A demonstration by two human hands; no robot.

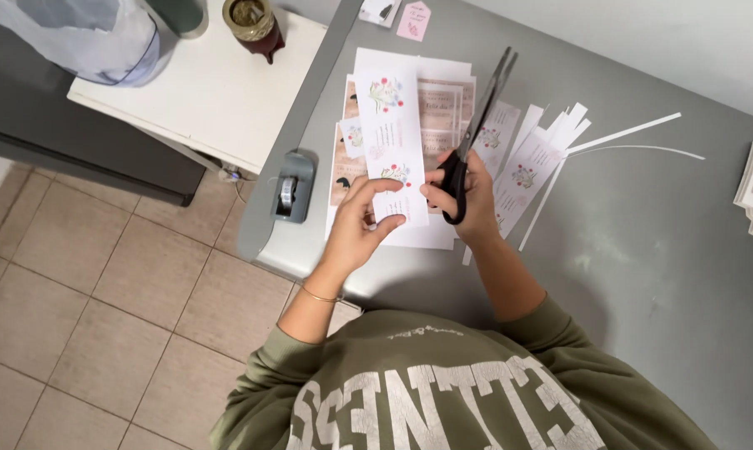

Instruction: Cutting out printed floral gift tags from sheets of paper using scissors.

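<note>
Left hand point(356, 221) pinches a flowered paper strip point(391, 142); right hand point(468, 200) grips black scissors point(476, 125) (blades seemingly near-closed).

White paper strip point(391, 142) w/ floral prints, held upright at centre; black-handled scissors point(476, 125) at its 3 o'clock, blades open, pointing 1 o'clock.

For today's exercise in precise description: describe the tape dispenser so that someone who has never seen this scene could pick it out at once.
Start at the grey table and follow its left edge, beside the white side table. The grey tape dispenser sits there, left of the printed sheets and the left hand. Unlike the flat paper around it, it is a small rounded block holding a roll.
</note>
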